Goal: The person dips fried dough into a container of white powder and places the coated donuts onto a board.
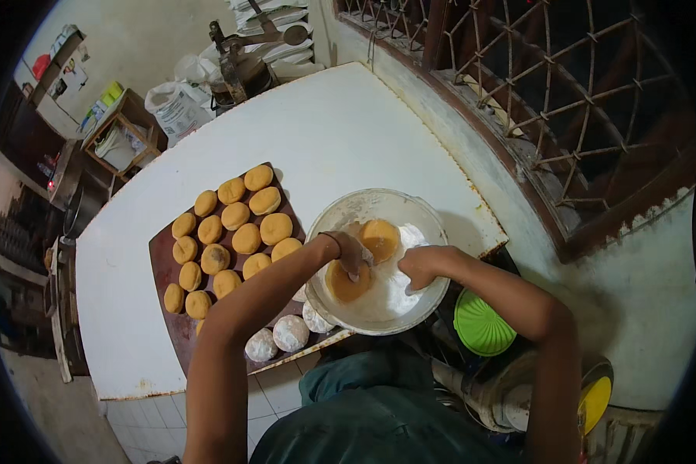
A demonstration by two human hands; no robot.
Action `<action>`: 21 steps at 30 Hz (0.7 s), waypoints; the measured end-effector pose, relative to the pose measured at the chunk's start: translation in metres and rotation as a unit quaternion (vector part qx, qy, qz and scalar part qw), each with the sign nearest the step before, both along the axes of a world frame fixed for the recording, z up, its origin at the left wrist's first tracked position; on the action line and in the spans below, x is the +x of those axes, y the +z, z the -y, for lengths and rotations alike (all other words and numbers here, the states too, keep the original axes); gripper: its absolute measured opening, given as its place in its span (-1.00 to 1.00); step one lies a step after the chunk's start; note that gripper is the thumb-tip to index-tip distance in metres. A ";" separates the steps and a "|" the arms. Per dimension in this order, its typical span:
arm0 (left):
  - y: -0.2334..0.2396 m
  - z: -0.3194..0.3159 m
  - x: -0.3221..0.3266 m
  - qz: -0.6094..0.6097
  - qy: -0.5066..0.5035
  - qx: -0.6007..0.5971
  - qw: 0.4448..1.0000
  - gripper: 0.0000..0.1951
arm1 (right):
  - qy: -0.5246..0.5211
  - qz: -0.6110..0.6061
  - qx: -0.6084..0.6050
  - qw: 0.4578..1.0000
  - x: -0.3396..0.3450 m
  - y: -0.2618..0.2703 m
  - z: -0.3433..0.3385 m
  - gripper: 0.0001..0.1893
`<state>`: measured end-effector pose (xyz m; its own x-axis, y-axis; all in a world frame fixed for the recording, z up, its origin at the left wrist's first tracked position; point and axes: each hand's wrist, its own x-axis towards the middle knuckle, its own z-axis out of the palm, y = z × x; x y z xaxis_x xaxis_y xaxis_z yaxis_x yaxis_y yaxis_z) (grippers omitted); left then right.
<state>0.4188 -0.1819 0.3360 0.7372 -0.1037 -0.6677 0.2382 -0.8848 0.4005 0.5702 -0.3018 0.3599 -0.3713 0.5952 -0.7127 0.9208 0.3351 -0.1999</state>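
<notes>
A round white plastic tub [325, 223] stands at the table's front edge, with white powder [403, 293] inside. Two golden-brown buns lie in it: a farther bun [383, 238] and a nearer bun [339, 284]. My left hand [351, 252] reaches in over the left rim, its powdered fingers touching the nearer bun. Whether they grip it is unclear. On the tub's right side, my right hand [422, 267] dips curled fingers into the powder; its fingertips are partly hidden. Left of the tub, a dark red tray [165, 267] carries rows of plain buns [246, 238] and several powder-coated buns [290, 333].
The white table [336, 133] has rusty edges and meets a wall with a grilled window [557, 104] on the right. A lime-green ribbed plastic item [481, 325] sits below the tub's right side. Beyond the table are a metal device [243, 64] and a white sack [177, 110].
</notes>
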 end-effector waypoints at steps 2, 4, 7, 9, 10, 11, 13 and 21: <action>-0.002 -0.008 -0.004 0.031 -0.053 0.004 0.998 -0.46 | 0.018 -0.025 -0.016 0.999 -0.009 -0.024 -0.013 -0.48; 0.005 -0.005 -0.012 0.100 0.044 0.050 0.993 -0.49 | 0.024 -0.027 -0.040 0.999 -0.011 -0.047 -0.015 -0.43; -0.012 -0.007 -0.037 0.421 0.094 0.095 0.897 -0.65 | 0.070 0.053 -0.108 0.990 -0.019 -0.081 -0.022 -0.35; -0.009 0.001 -0.033 0.443 0.188 0.071 0.874 -0.69 | 0.054 0.068 -0.175 0.981 -0.019 -0.082 -0.021 -0.31; -0.004 0.007 -0.029 0.453 0.234 0.059 0.858 -0.71 | 0.045 0.076 -0.208 0.974 -0.017 -0.080 -0.020 -0.29; 0.004 0.010 -0.028 0.487 0.235 0.049 0.840 -0.72 | 0.045 0.018 -0.206 0.977 -0.013 -0.070 -0.019 -0.32; 0.002 0.009 -0.039 0.521 0.253 0.034 0.815 -0.72 | -0.198 -0.135 -0.115 0.964 -0.006 -0.065 -0.020 -0.33; 0.004 0.013 -0.040 0.557 0.275 -0.003 0.784 -0.76 | -0.048 -0.087 -0.061 0.993 -0.091 -0.034 -0.017 -0.53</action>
